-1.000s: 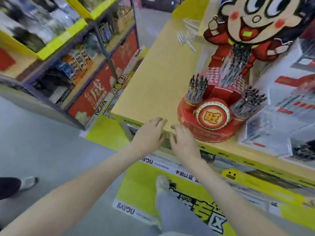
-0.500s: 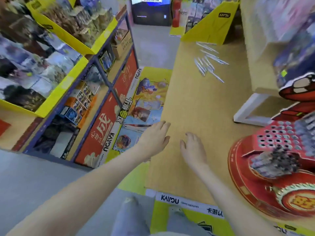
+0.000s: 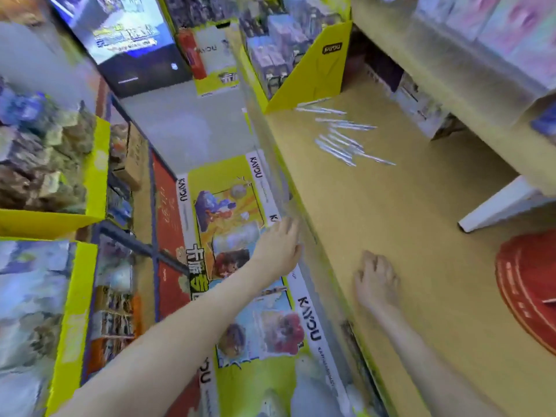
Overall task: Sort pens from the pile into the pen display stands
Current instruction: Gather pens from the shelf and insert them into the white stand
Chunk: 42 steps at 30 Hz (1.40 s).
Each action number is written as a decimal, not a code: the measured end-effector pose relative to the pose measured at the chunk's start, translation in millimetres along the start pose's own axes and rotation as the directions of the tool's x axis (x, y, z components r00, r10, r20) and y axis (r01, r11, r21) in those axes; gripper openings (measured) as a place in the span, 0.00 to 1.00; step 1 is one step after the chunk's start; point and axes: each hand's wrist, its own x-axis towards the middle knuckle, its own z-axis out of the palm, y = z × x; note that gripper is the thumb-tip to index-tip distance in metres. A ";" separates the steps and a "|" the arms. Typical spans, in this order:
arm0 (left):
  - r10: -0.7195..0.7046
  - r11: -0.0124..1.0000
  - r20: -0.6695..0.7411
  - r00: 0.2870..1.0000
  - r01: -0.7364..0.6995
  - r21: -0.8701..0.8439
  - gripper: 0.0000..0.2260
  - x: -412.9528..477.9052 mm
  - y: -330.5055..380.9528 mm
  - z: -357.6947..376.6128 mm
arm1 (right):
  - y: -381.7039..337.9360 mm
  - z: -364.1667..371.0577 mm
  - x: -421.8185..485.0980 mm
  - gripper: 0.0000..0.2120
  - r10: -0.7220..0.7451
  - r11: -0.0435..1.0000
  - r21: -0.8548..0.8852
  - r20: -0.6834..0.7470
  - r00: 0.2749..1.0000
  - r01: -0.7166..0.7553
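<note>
A pile of several loose silvery pens [image 3: 343, 136] lies on the yellow-brown counter [image 3: 391, 212], far ahead of both hands. Only the red round base of the pen display stand [image 3: 529, 287] shows, at the right edge; its pen holes are out of view. My left hand [image 3: 279, 245] hovers at the counter's left edge, fingers apart, holding nothing. My right hand [image 3: 376, 281] rests palm down on the counter, fingers loosely curled, empty. The picture is blurred by motion.
A yellow cardboard display box [image 3: 313, 76] stands just behind the pens. A shelf with a white bracket [image 3: 505, 203] overhangs the counter on the right. Across the aisle on the left are yellow-edged shelves [image 3: 90, 188] of goods, with a screen [image 3: 126, 31] at the back.
The view has swung left and forward: the pen stand has slid almost out of frame and the pen pile has come nearer. Both hands have moved forward along the counter, still empty.
</note>
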 end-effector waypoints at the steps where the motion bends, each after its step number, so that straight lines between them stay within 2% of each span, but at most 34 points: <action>1: 0.012 1.000 -0.004 1.000 -0.012 -0.009 0.24 18.3 -8.3 -3.2 | -9.4 -0.8 11.4 0.25 0.010 1.000 0.014 0.006 1.000 -0.010; 13: 0.057 0.998 0.017 0.998 -0.058 0.027 0.27 226.5 -88.9 -40.2 | -125.3 -20.7 180.5 0.30 0.133 0.978 0.176 -0.136 0.982 -0.108; 16: 0.082 0.997 0.048 0.995 -0.082 0.010 0.28 283.0 -105.7 -47.4 | -142.4 -36.1 223.9 0.32 0.295 0.934 0.245 -0.119 0.948 -0.260; 19: 0.133 0.990 0.081 0.988 -0.136 0.026 0.29 345.4 -116.7 -51.5 | -142.8 -46.2 256.8 0.39 0.495 0.839 0.318 -0.109 0.862 -0.442; 22: 0.177 0.983 0.137 0.975 -0.181 0.022 0.34 406.8 -126.7 -52.4 | -132.8 -53.1 275.9 0.47 0.582 0.772 0.340 -0.041 0.812 -0.536; 26: 0.240 0.970 0.129 0.962 -0.244 0.013 0.36 476.3 -135.5 -48.4 | -122.9 -57.8 289.6 0.54 0.573 0.743 0.393 0.043 0.818 -0.542; 29: 0.263 0.964 0.192 0.946 -0.267 -0.002 0.39 501.9 -135.2 -43.0 | -123.1 -55.3 297.3 0.53 0.566 0.727 0.419 0.082 0.820 -0.544; 31: 0.306 0.945 0.230 0.924 -0.323 0.041 0.43 502.8 -127.4 -36.6 | -125.6 -54.2 303.7 0.50 0.555 0.718 0.443 0.102 0.826 -0.537; 36: 0.323 0.921 0.262 0.910 -0.366 0.137 0.54 494.6 -108.1 -28.8 | -128.4 -62.1 324.2 0.43 0.497 0.775 0.347 0.184 0.848 -0.529; 39: 0.407 0.883 0.296 0.864 -0.455 0.114 0.55 487.3 -96.0 -27.8 | -129.6 -67.0 332.2 0.42 0.431 0.807 0.350 0.203 0.879 -0.476; 42: 0.471 0.840 0.333 0.817 -0.530 0.111 0.54 474.2 -82.7 -25.1 | -128.9 -69.9 331.2 0.44 0.407 0.802 0.420 0.137 0.903 -0.426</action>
